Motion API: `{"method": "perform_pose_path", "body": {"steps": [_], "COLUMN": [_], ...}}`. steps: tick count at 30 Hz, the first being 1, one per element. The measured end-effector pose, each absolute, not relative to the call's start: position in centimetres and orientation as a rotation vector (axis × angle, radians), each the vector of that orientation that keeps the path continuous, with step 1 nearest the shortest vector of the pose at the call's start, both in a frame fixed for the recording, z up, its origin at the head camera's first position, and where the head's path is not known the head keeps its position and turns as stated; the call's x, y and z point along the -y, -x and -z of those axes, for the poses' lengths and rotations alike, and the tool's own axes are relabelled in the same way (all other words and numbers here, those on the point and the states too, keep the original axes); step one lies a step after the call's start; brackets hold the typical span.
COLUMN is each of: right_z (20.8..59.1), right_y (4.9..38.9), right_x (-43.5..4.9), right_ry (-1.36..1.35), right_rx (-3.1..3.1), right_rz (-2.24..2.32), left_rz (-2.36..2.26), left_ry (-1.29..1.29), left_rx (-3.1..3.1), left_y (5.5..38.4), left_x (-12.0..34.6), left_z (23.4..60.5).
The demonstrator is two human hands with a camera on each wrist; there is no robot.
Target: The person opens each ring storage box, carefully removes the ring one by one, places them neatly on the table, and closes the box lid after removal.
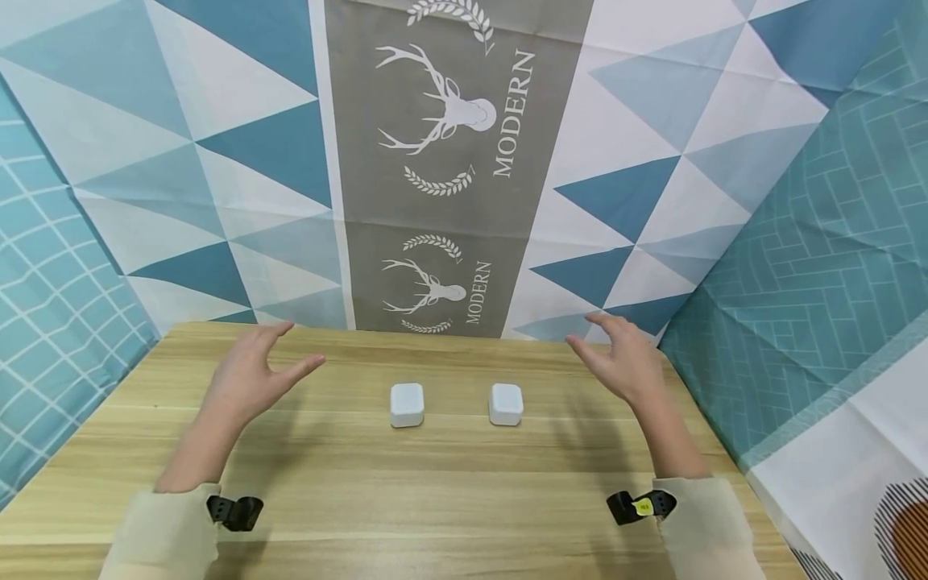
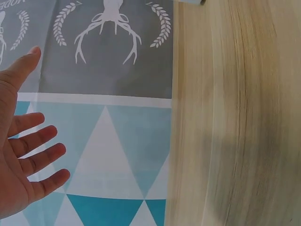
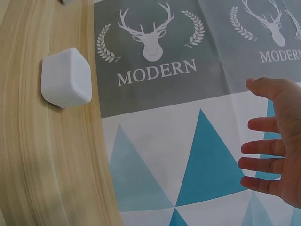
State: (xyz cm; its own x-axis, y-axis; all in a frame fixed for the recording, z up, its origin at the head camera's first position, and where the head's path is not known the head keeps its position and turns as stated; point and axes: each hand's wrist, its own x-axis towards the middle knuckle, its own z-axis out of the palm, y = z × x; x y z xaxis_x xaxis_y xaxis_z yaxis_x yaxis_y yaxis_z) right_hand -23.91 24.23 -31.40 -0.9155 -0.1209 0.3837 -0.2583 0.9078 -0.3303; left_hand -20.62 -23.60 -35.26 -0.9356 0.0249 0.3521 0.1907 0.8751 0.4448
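Two small white blocks with rounded edges stand side by side on the wooden table. The left block (image 1: 407,404) is nearest to my left hand (image 1: 250,374), which hovers to its left with fingers spread and palm facing inward. To the right of the right block (image 1: 505,403) my right hand (image 1: 622,360) hangs over the table in a mirrored pose, thumb apart from the fingers. Both hands hold nothing. In the right wrist view one white block (image 3: 66,78) appears large, with the relaxed right hand (image 3: 273,141) off to the side.
The wooden table (image 1: 406,499) ends at a printed cloth backdrop (image 1: 428,201) with deer and triangles. Blue-tiled cloth (image 1: 51,266) hangs on the left, and green patterned cloth (image 1: 790,282) on the right. Black cameras are strapped to the left wrist (image 1: 235,513) and right wrist (image 1: 640,507).
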Motion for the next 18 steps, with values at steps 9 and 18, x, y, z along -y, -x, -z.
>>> {"method": "perform_pose_path", "body": {"steps": [9,18], "right_z": [32.1,32.6], "right_y": [23.9,23.6], "right_x": [-23.2,-22.3], "right_ry": [-0.366,-0.414], "right_rx": [2.693,2.669], "right_rz": [-0.553,-0.539], "left_rz": [0.752,0.783], "left_ry": [0.176,0.176], "left_rx": [2.688,2.693], "left_y": [20.4,20.4], "left_x": [23.0,22.5], "left_z": [36.0,36.5]}}
